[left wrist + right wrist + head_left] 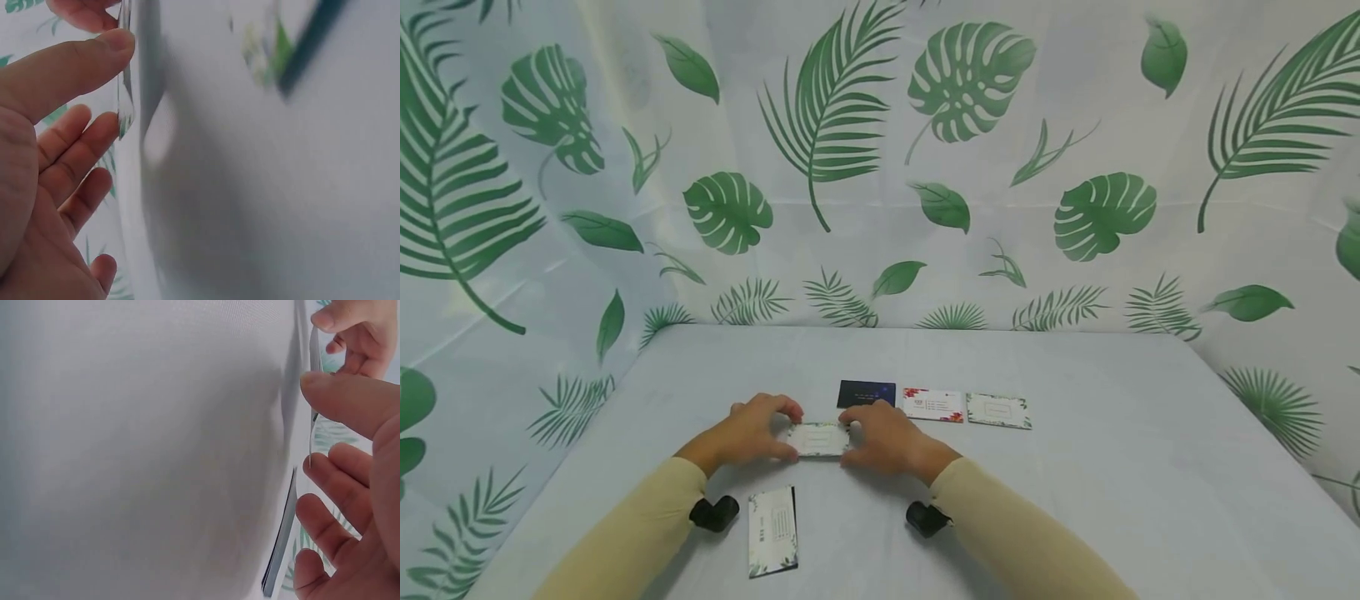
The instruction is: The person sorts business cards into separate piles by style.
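Observation:
A small bundle of white business cards (818, 439) with a green leaf print lies level between both hands at the middle of the table. My left hand (751, 431) pinches its left end, thumb on the near edge and fingertips on the far edge. At the other end my right hand (889, 440) pinches it the same way. In the left wrist view the cards (125, 103) show edge-on between thumb and fingers, close above the cloth. Likewise, the right wrist view shows the thin edge of the cards (315, 359), with the remaining fingers loosely bent.
Behind the right hand stand in a row a dark blue card stack (867, 393), partly covered by that hand, a red-flowered white one (933, 405) and a leaf-printed one (998, 411). Nearer the front, another leaf-printed stack (772, 532) lies lengthwise. White cloth (1120, 467) covers the table.

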Tool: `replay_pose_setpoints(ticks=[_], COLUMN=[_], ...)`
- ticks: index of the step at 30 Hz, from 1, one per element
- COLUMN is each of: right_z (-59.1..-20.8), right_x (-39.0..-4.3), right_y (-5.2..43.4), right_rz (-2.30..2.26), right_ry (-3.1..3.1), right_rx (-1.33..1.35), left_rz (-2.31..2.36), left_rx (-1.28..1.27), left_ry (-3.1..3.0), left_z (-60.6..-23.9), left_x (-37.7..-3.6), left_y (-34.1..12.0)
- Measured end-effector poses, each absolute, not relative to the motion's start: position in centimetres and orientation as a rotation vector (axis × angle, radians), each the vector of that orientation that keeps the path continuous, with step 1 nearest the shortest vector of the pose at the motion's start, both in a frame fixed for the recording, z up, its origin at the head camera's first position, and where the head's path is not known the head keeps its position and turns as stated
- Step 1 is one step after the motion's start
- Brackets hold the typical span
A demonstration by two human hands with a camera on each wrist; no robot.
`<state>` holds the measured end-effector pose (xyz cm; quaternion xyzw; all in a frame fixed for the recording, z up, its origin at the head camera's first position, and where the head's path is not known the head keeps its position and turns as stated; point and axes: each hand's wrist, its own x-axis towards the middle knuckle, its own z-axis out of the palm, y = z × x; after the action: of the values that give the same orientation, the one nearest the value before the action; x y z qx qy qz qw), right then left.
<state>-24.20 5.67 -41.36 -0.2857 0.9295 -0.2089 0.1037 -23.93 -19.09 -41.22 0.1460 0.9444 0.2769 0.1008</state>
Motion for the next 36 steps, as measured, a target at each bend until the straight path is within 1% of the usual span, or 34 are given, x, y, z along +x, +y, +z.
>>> replay_pose_setpoints(ticks=[4, 15, 24, 32, 36], right_z=[-41.3, -40.7, -40.2, -39.7, -39.9], right_x=[-24.1, -24.3, -23.3, -22.4, -22.6], right_y=[7.1, 12.0, 16.3, 20.5, 22.4], right_rz=[-0.713, -0.927, -0.844, -0.777, -0.827], right_ry=[2.728, 2.775, 2.887, 3.001, 2.985], right_rx=[-0.801, -0.725, -0.568, -0.655, -0.595], left_rz=[0.843, 0.891, 0.894, 0.808, 0.762], left_rx=[0.504, 0.586, 0.696, 0.771, 0.764], left_ry=[2.815, 2.79, 2.742, 2.735, 2.757], left_z=[-41.2, -40.8, -40.8, -39.7, -40.0], left_x=[-23.9, -24.3, -25.3, -26.2, -26.7], left_y=[-17.8, -13.8, -9.6, -5.4, -3.0])
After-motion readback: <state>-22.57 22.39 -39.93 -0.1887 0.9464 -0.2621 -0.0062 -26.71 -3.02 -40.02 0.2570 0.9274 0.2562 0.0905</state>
